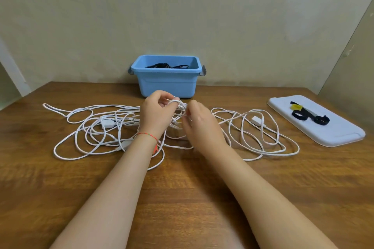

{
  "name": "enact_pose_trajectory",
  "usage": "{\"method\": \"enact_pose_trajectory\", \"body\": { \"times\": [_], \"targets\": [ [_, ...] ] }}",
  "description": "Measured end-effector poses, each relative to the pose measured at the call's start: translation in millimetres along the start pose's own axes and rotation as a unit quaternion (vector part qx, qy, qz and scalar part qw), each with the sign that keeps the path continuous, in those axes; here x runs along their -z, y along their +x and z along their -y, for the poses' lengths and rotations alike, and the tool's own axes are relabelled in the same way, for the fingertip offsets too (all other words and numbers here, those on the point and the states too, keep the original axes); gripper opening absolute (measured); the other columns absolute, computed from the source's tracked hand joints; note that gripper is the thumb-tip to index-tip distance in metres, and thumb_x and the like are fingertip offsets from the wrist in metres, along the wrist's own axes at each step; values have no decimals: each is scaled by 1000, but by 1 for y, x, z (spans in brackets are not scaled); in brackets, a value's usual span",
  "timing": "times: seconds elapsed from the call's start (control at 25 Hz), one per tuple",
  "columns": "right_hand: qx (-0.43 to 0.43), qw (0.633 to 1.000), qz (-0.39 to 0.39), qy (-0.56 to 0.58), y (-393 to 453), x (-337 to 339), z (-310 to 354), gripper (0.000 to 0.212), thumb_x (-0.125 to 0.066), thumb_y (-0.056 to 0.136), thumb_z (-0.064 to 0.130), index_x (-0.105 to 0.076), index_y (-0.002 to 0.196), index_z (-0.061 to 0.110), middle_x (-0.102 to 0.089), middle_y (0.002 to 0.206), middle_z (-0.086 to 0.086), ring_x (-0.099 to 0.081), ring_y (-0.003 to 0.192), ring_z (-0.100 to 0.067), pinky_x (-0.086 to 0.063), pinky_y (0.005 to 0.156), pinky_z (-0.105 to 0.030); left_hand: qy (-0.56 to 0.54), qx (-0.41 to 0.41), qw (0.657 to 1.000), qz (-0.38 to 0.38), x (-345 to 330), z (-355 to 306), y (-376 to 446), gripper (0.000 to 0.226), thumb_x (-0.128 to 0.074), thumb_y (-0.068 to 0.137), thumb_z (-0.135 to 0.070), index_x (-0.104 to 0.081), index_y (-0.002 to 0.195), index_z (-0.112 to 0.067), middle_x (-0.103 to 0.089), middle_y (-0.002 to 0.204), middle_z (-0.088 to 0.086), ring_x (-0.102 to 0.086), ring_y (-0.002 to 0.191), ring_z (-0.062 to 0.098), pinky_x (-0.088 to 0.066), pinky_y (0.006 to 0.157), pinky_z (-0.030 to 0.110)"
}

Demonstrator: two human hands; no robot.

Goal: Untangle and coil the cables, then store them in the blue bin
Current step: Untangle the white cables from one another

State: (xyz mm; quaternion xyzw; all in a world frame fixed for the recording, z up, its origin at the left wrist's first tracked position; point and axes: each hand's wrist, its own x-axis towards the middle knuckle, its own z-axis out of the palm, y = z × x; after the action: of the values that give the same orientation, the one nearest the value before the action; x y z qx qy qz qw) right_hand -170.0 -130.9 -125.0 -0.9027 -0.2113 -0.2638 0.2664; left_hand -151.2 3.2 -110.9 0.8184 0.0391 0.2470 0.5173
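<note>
A tangle of white cables [97, 127] sprawls across the wooden table in loose loops, with white plugs at the left and at the right [256, 121]. My left hand [155, 113] grips a bunch of strands at the knot in the middle, fingers curled round them. Just right of it, my right hand [199, 125] pinches a strand of the same knot. The blue bin [168, 83] stands behind the hands against the wall, with a coiled black cable [167, 65] inside it.
A white lid [332, 135] lies at the right side of the table, carrying black cable ties [309, 117] and a yellow one [295, 106]. Walls close in behind and at the right. Bare wood shows between the cables and the near edge.
</note>
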Motion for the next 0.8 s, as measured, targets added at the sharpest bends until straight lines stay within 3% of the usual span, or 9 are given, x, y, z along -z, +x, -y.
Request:
{"method": "enact_pose_trajectory", "body": {
  "times": [0.08,0.16,0.24,0.32,0.4,0.52,0.64,0.72,0.8],
  "targets": [
    [-2,999,32,-19,-3,-3,2,7,-53,98,20,-50,97,14,-64,91,-5,-58,80,-28,-46,62,-37,30,15,999,-16,5,-3,1,30,-76,84,-27,-64,111,-21,-54,116,-1,-53,101,13,-47,83,27],
    [-19,995,63,-77,-1,-3,0,16,-49,101,29,-58,102,16,-67,87,-3,-61,80,-28,-45,61,-34,205,19,978,-19,10,0,4,43,-76,81,-36,-58,117,-21,-49,124,6,-47,115,22,-43,90,32],
    [-45,989,67,-120,1,-1,-4,20,-46,102,30,-63,103,19,-67,85,-3,-63,81,-29,-39,59,-32,357,50,931,63,17,1,7,49,-70,79,-57,-61,106,-18,-60,112,5,-54,108,26,-46,84,39],
    [-68,986,77,-132,1,-1,-9,22,-46,101,26,-65,109,24,-70,90,-2,-65,85,-28,-42,60,-31,379,95,903,175,16,-2,8,50,-65,79,-63,-63,90,-14,-65,93,4,-59,89,26,-46,71,35],
    [-71,986,107,-105,-1,-4,-12,24,-46,100,21,-66,113,24,-69,96,-1,-65,89,-26,-50,66,-33,383,92,897,200,11,-3,6,44,-65,82,-55,-63,87,-12,-63,87,4,-57,83,25,-42,67,33],
    [-58,987,138,-54,-2,-13,-7,20,-45,98,14,-64,104,13,-62,100,-4,-60,90,-26,-51,70,-38,373,71,911,161,8,-4,1,35,-66,84,-43,-60,92,-9,-58,86,4,-54,85,27,-40,69,33],
    [-54,990,116,-64,-3,-14,3,19,-42,101,23,-58,95,13,-62,88,-2,-59,80,-25,-41,60,-33,312,55,943,100,12,-2,3,24,-64,88,-30,-55,98,-10,-60,96,9,-53,87,30,-42,70,36],
    [-38,993,87,-74,-4,-9,6,19,-41,103,28,-54,97,15,-59,77,-1,-57,73,-29,-35,55,-33,232,3,973,-8,16,-4,0,17,-59,93,-19,-52,104,-9,-61,95,10,-55,82,30,-43,67,37],
    [-29,996,51,-62,-2,-2,8,14,-43,103,26,-53,99,18,-55,71,-2,-56,69,-33,-32,54,-33,116,-94,974,-171,19,-10,-5,13,-51,95,-7,-50,108,-7,-57,93,7,-53,78,24,-41,64,32]
  ]
}}
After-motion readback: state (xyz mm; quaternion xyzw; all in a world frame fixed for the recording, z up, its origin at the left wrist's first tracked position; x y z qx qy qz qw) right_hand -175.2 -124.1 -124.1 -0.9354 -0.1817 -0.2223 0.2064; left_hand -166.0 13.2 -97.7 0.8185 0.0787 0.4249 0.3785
